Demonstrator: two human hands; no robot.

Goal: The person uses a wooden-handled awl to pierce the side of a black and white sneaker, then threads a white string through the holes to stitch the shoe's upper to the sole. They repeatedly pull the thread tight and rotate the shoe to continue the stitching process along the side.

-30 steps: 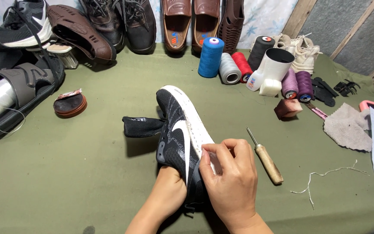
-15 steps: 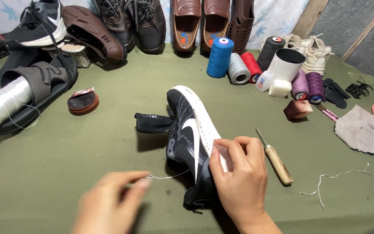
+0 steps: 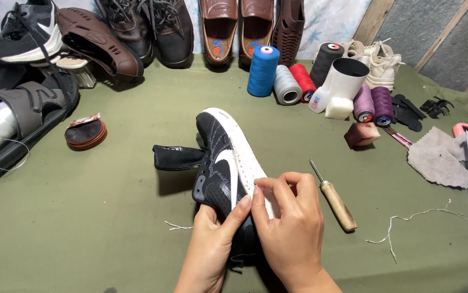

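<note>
Green cloth point(image 3: 109, 233) is covering the whole work surface in front of me, with shoes lined along the far edge against a pale patterned backdrop. I am holding a black sneaker point(image 3: 220, 173) with a white sole near the middle of the cloth, its toe pointing away from me and its sole edge turned up to the right. I am closing my left hand point(image 3: 212, 244) around the heel end from below, thumb lying across the black knit side. I am curling my right hand point(image 3: 288, 217) over the white sole edge, fingertips pinched together against the rim; I cannot tell whether anything is between them. An awl point(image 3: 334, 198) with a wooden handle is lying just to the right of my right hand, apart from it. Spools of thread point(image 3: 288, 81) in blue, grey, red and purple are standing farther back, beside a white cup point(image 3: 348, 78). A round brown tin point(image 3: 86, 134) is sitting to the left, near a dark sandal point(image 3: 25, 119).
</note>
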